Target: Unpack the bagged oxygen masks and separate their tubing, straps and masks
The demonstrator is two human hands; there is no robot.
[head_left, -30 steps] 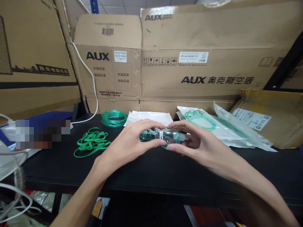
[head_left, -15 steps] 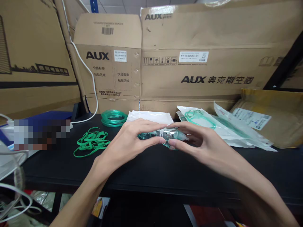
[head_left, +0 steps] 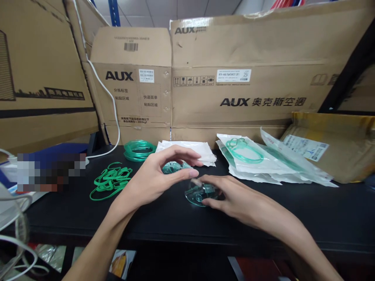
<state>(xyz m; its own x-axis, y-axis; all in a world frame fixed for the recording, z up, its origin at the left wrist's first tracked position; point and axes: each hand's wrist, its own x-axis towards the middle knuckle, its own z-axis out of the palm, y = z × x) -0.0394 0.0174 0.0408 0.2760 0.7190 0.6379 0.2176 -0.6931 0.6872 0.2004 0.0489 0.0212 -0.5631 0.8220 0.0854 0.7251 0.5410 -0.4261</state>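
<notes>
My right hand [head_left: 234, 195] has its thumb and fingers on a clear green-tinted oxygen mask [head_left: 193, 196], low over the black surface; whether the mask rests on it I cannot tell. Fingers cover its right side. To the left, my left hand [head_left: 155, 171] is open, thumb and fingers apart with nothing between them. Behind those fingers lies another clear greenish piece [head_left: 172, 167], partly hidden, which looks like a mask too. Green elastic straps [head_left: 109, 180] lie in a tangle left of my left hand, and a coil of green tubing [head_left: 137, 147] sits behind them.
White packets [head_left: 206, 148] lie at the back middle. Clear-fronted packages [head_left: 249, 158] with green tubing are stacked at right, beside a brown wrapped parcel [head_left: 345, 144]. Large cardboard boxes [head_left: 199, 113] wall off the back. White cables [head_left: 118, 121] hang at left.
My hands were together around the clear mask. Now my left hand has let go and opened, while my right hand has brought the mask lower and nearer to me.
</notes>
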